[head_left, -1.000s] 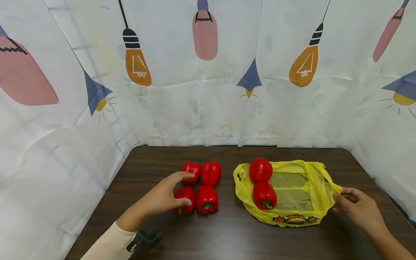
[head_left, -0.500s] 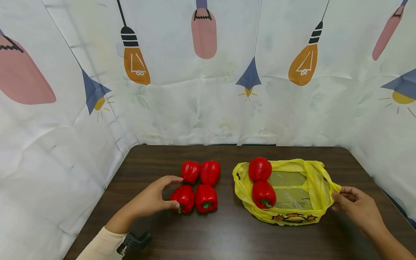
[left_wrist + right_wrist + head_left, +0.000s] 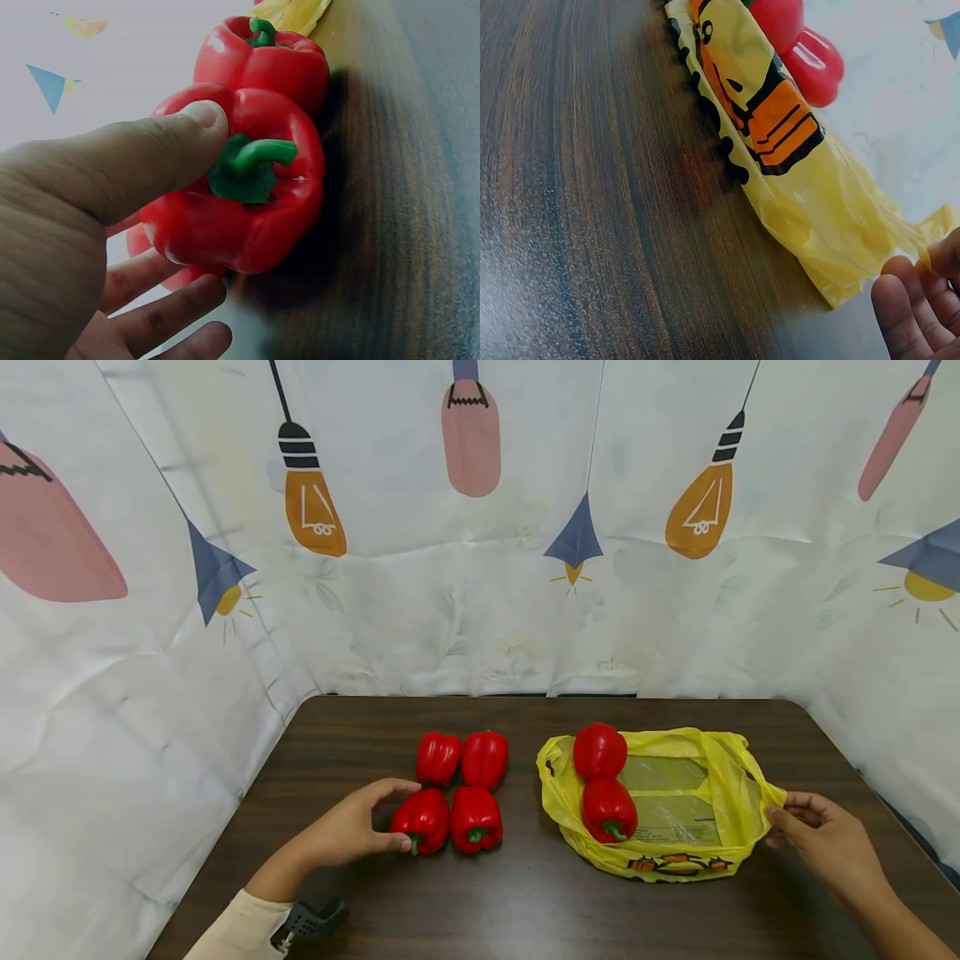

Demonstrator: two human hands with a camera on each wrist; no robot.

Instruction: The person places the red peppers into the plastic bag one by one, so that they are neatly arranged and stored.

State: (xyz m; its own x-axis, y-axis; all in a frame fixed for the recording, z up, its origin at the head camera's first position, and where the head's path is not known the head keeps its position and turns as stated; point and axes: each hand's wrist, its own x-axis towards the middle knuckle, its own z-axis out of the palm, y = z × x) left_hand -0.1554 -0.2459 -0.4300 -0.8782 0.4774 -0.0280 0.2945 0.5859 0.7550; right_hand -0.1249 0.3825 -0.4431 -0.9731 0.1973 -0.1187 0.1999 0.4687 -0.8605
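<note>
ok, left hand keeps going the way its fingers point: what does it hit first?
The left hand already cups the near-left red bell pepper, thumb by its stem in the left wrist view. Going straight on, it would press that pepper into the one beside it, probably; depth is hard to judge.

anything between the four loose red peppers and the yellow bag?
No. In the head view only bare dark table separates the nearest loose red pepper from the yellow plastic bag.

Bare table strip between the pepper cluster and yellow bag, curtain walling three sides
</note>
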